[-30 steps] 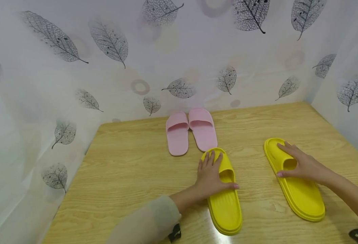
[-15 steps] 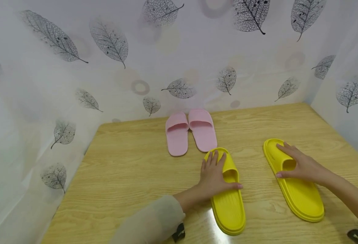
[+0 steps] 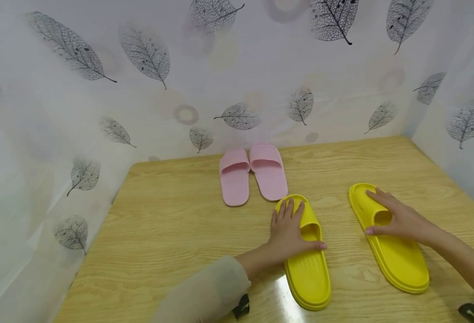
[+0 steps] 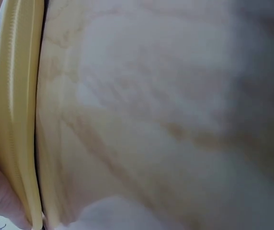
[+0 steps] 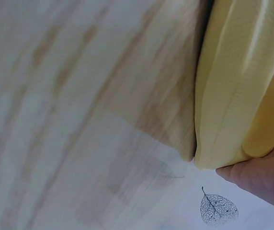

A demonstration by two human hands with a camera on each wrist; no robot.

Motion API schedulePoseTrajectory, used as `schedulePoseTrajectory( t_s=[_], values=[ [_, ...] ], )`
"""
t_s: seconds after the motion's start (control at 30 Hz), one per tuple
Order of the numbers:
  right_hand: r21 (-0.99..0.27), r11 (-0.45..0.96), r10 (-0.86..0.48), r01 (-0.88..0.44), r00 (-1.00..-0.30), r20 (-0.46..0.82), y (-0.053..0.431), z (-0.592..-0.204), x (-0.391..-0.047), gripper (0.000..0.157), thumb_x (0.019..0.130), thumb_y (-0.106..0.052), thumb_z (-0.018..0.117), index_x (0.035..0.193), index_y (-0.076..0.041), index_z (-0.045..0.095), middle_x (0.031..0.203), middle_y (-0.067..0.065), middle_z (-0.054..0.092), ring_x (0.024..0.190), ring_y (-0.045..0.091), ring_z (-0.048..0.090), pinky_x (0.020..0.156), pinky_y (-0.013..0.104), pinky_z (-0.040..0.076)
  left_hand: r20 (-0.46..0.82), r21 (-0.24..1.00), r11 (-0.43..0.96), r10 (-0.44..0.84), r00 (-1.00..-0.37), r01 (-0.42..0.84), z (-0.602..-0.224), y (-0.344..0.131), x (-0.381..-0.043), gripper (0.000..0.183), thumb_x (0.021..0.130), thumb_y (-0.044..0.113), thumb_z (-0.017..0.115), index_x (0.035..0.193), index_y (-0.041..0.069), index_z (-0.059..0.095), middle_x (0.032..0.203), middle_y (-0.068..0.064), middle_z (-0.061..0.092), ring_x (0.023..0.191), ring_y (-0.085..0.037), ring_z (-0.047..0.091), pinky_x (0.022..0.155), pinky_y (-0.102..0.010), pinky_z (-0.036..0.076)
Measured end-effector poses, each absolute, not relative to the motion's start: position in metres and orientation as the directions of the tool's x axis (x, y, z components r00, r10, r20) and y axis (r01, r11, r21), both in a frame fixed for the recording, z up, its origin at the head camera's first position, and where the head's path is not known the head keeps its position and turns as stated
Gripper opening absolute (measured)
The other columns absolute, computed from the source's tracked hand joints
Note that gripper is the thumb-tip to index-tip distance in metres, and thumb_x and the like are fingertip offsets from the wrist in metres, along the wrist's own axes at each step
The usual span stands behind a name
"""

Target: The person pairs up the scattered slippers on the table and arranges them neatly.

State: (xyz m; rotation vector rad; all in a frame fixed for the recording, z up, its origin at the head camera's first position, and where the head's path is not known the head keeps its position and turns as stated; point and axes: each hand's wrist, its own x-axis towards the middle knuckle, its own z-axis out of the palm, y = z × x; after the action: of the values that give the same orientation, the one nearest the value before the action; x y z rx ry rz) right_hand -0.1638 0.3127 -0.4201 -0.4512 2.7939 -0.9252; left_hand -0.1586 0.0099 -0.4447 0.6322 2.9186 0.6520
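Two yellow slippers lie flat on the wooden table in the head view, toes pointing away from me. My left hand [image 3: 287, 233] grips the left yellow slipper [image 3: 309, 282] across its strap, fingers spread over the toe part and thumb reaching past the right edge. With thumb at the left edge and fingers over the strap, my right hand [image 3: 402, 220] holds the right yellow slipper [image 3: 408, 264]. From the left wrist, the slipper's side [image 4: 15, 96] shows with a finger against it. The right wrist view shows the other slipper's side [image 5: 233, 86] and part of my hand [image 5: 266, 177].
A pair of pink slippers [image 3: 268, 179] sits side by side near the table's back edge, close to the toe of the left yellow one. White leaf-patterned sheeting [image 3: 241, 80] rises behind and beside the wooden table [image 3: 160, 224].
My left hand has slid the left yellow slipper to the right along the table, nearer the other one. The right hand and its slipper have stayed nearly still, as have the pink slippers.
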Motion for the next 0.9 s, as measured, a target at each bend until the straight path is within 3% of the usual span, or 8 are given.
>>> schedulePoseTrajectory(
  t_s=[0.9],
  values=[
    [-0.595, 0.767, -0.331, -0.241, -0.942, -0.045, 0.314, -0.422, -0.165, 0.1, 0.073, -0.031, 0.081, 0.148, 0.002, 0.022, 0.148, 0.039, 0.009, 0.132, 0.062, 0.005, 0.094, 0.078, 0.012, -0.015, 0.384, 0.841, 0.418, -0.908, 0.381, -0.443, 0.034, -0.162, 0.111, 0.066, 0.079, 0.061, 0.152, 0.022, 0.02, 0.158, -0.008, 0.014, 0.146, -0.025, 0.008, 0.116, -0.048, 0.015]
  ],
)
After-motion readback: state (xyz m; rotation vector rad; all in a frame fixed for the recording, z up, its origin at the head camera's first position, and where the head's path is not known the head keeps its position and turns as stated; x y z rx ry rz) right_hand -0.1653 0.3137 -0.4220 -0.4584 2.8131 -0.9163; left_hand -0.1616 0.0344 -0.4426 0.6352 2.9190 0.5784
